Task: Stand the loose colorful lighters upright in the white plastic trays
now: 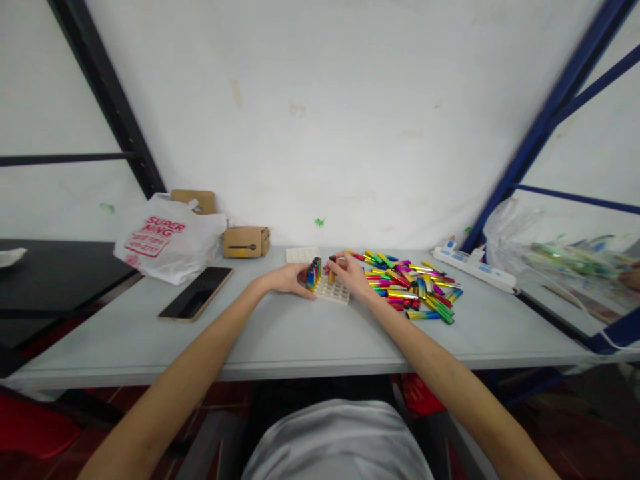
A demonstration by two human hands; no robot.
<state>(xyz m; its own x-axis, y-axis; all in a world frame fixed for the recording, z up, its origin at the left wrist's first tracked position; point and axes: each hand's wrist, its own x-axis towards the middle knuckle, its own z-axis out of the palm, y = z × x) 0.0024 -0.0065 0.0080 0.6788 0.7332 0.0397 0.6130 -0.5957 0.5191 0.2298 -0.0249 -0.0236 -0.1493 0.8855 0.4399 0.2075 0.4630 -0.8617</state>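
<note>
Right now, both hands are at work over a pale, gridded tray (pixel 336 293) that lies near the middle of the grey surface (pixel 300 343). The right hand (pixel 349 272) reaches in from the right, its fingers pinched together on a gold tube (pixel 331 276) with a dark top, held roughly upright over the tray's cells; whether its lower end sits in a cell cannot be made out. The left hand (pixel 290 279) curves around the tray's left end, thumb towards the front edge and the other fingers behind, close beside a row of upright shiny tubes (pixel 314 272) standing in the tray; how firmly, or whether, it grips the tray cannot be told. Just right of the right hand spreads a loose heap of metallic tubes (pixel 400 283) in red, yellow, green, blue and purple, lying at all angles. A second pale tray (pixel 301 255) lies behind the first, near the wall (pixel 350 133). To the left are a dark-screened phone (pixel 197 293), a small brown box (pixel 247 241) and a white plastic bag (pixel 170 240) with red lettering. A white power strip (pixel 475 269) runs slantwise beyond the heap, on the right.
</note>
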